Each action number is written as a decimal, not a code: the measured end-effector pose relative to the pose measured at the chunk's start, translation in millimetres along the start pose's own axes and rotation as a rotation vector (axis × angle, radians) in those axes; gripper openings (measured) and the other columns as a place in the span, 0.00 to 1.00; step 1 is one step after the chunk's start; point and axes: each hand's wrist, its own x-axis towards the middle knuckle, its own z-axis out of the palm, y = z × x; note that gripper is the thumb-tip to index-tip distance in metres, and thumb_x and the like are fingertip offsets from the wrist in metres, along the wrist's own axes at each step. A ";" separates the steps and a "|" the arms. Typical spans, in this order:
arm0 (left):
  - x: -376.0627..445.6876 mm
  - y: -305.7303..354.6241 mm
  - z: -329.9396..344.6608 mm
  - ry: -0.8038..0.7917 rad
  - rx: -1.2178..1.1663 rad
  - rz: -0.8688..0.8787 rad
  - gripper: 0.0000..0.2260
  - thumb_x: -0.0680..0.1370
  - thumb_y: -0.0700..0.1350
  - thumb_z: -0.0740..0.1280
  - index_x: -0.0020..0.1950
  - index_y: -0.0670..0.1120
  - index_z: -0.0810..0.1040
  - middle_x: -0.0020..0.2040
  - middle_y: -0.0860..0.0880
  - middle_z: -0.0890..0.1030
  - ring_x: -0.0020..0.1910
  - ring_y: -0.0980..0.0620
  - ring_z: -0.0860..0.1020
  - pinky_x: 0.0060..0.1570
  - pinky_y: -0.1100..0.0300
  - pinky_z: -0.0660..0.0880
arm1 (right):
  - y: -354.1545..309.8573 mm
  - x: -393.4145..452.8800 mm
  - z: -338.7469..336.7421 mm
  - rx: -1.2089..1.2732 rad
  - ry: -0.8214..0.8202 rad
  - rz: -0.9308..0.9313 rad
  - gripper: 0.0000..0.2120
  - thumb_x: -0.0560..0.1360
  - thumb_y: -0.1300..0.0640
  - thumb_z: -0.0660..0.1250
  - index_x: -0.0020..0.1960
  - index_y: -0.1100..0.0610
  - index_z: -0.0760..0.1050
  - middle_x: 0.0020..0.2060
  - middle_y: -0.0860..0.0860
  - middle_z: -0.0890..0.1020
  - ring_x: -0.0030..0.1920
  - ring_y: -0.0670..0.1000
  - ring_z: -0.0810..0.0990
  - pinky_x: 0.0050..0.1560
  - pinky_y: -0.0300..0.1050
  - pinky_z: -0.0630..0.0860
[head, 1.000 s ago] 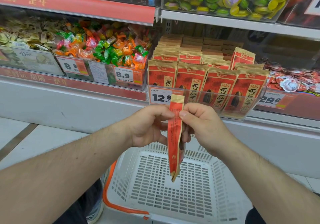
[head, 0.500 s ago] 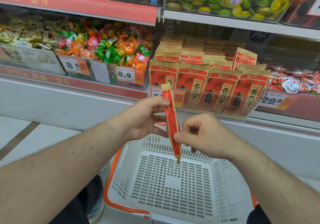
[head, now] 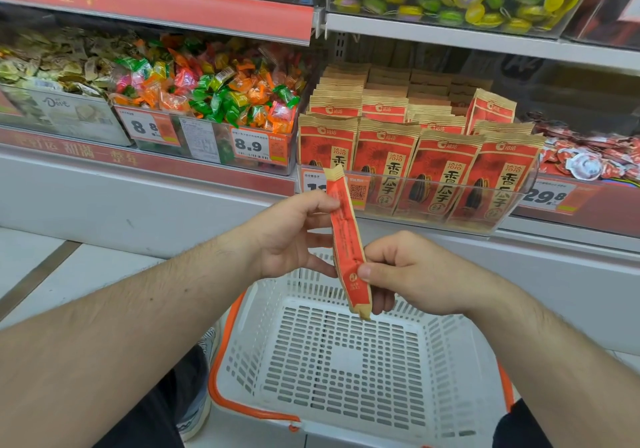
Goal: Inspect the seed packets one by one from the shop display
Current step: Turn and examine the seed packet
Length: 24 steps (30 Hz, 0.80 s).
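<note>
I hold one red and tan seed packet (head: 346, 239) edge-on in front of me, tilted with its top to the left. My left hand (head: 294, 236) pinches its upper part between thumb and fingers. My right hand (head: 408, 272) pinches its lower part with the thumb on the red side. Behind it, rows of matching seed packets (head: 415, 156) stand upright in a clear display tray (head: 519, 205) on the shelf.
A white shopping basket (head: 346, 361) with orange handles sits on the floor below my hands. Bins of wrapped candies (head: 207, 90) lie to the left of the seed packets, red-wrapped snacks (head: 588, 156) to the right. Price tags (head: 256, 146) line the shelf edge.
The packet has turned from hanging vertically to a tilt with its top leftward. My right hand slid from the packet's top down to its lower part; my left hand rose a little.
</note>
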 end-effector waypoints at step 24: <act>1.2 -16.5 -7.5 -0.463 0.210 0.032 0.32 0.59 0.36 0.74 0.61 0.50 0.70 0.46 0.46 0.79 0.42 0.45 0.79 0.40 0.55 0.78 | -2.0 1.1 -0.5 0.061 0.116 -0.096 0.13 0.82 0.59 0.61 0.46 0.68 0.77 0.36 0.53 0.84 0.34 0.48 0.83 0.38 0.41 0.79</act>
